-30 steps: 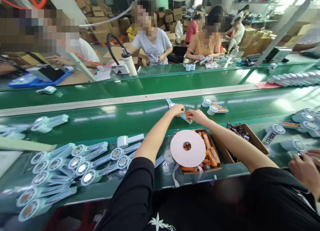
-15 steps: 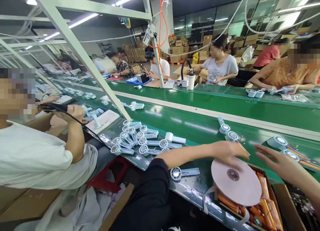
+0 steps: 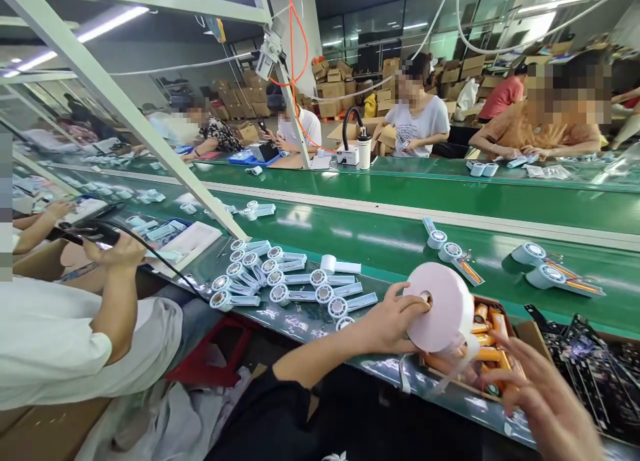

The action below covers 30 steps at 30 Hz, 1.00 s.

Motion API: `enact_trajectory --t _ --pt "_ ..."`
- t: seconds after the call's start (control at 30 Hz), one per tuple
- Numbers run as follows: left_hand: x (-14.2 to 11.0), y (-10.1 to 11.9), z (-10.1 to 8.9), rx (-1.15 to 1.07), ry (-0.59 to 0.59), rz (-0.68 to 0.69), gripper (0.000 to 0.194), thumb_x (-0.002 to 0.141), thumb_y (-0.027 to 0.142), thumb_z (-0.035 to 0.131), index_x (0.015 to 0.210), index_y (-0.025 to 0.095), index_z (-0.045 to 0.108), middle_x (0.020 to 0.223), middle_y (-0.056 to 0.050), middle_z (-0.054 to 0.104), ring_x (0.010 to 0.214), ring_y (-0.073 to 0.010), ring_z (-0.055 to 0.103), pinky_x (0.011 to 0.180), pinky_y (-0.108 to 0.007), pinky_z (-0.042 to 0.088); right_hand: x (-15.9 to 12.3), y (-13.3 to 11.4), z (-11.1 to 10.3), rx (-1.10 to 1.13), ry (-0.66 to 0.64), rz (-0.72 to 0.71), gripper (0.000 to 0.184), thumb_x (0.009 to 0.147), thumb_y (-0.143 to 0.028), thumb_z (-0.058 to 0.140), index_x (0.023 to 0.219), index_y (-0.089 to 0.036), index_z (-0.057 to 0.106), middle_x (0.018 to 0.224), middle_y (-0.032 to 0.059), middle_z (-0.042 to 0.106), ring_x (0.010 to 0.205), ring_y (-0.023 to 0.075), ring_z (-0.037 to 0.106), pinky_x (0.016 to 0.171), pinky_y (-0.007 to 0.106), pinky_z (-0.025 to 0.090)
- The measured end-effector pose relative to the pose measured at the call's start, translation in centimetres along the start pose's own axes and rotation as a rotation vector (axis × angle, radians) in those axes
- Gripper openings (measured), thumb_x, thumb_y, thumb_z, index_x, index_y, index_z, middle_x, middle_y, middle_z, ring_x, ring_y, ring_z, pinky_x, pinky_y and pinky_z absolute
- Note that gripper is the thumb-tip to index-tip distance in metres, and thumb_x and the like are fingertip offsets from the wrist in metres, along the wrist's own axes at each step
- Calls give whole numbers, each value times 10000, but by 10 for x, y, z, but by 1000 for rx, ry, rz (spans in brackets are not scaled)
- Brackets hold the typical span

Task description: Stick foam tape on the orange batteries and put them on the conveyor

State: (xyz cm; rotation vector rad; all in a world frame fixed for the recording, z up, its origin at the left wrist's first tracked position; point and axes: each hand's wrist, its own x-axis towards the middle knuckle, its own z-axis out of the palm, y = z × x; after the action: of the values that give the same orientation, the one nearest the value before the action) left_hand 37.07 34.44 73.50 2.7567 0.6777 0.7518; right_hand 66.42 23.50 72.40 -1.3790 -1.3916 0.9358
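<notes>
My left hand [image 3: 387,324] grips a large pale pink tape roll [image 3: 440,308] by its edge, a finger at the centre hole, and holds it tilted up above a cardboard box of orange batteries [image 3: 487,328]. A loose tape end [image 3: 453,374] hangs down from the roll. My right hand [image 3: 545,401] hovers at the lower right with its fingers spread, close to the tape end; I cannot see anything in it. Two light blue fan parts with orange batteries [image 3: 453,254] lie on the green belt [image 3: 380,238] just beyond the box.
Several blue fan halves [image 3: 280,281] lie in rows to the left of my hand. A box of black circuit boards [image 3: 590,368] stands at the right. A person in a white shirt [image 3: 65,328] at my left holds a corded tool. Other workers sit across the belt.
My left hand has taken hold of the tape roll and lifted it on edge off the battery box. My right hand has dropped lower toward the tape end. The camera swung left.
</notes>
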Motion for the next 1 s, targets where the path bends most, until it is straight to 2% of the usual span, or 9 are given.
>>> enact_trajectory --t 0.1,0.17,0.3,0.37,0.47,0.57,0.7,0.9,1.0 --pt "-17 10 10 44 236 -76 585 925 358 685 1438 169 476 1317 -169 689 1252 -284 628 1266 -557 317 -16 -9 61 92 -279 148 436 801 -647 728 1102 -346 822 981 107 824 674 327 764 539 412 623" --pt "-27 11 14 45 365 -112 594 877 281 722 1414 222 474 1276 -128 694 1224 -277 631 1233 -562 359 -27 -10 94 -17 -514 191 456 868 -660 640 835 -256 848 715 89 775 540 258 702 559 357 604" --pt "-48 0 7 -18 498 -286 710 758 201 799 1385 254 470 1279 -115 631 1330 -325 532 1206 -628 386 -27 2 89 -300 -806 8 360 880 -558 673 771 -261 845 731 46 788 547 199 687 565 266 562" --pt "-59 -3 1 -44 465 -388 761 745 183 825 1409 263 462 1349 -133 578 1427 -357 427 1186 -630 420 -7 12 59 -388 -730 -55 337 867 -565 693 984 -298 865 956 53 835 744 243 763 666 281 605" --pt "-68 -2 1 -68 415 -450 798 757 185 833 1446 278 441 1410 -140 532 1464 -374 369 1177 -633 440 37 30 17 -588 -324 -169 548 956 -610 533 1314 -267 765 1335 113 749 1190 352 710 944 438 612" --pt "-65 6 12 -66 373 -415 809 755 169 814 1457 293 432 1401 -130 541 1447 -380 384 1184 -652 429 73 46 6 -871 -41 -429 566 971 -605 489 1304 -238 763 1456 147 663 1339 411 587 1079 592 518" --pt "-55 16 26 -67 325 -344 851 732 156 801 1478 290 417 1393 -128 560 1408 -372 420 1205 -664 399 95 50 17 -951 -76 -490 443 1006 -482 457 1143 -275 824 1320 125 714 1210 360 635 1075 570 509" --pt "-56 19 27 -75 270 -344 847 718 161 798 1480 265 442 1401 -139 567 1397 -364 439 1222 -662 373 124 32 8 -837 -159 -219 488 853 -612 571 1072 -265 834 1309 120 747 1193 378 689 1059 563 522" --pt "-63 17 25 -67 258 -385 831 713 148 788 1470 264 467 1406 -131 563 1403 -366 418 1213 -649 396 134 24 -3 -722 -149 21 476 793 -628 641 1027 -263 836 1047 123 821 917 361 765 823 498 596"
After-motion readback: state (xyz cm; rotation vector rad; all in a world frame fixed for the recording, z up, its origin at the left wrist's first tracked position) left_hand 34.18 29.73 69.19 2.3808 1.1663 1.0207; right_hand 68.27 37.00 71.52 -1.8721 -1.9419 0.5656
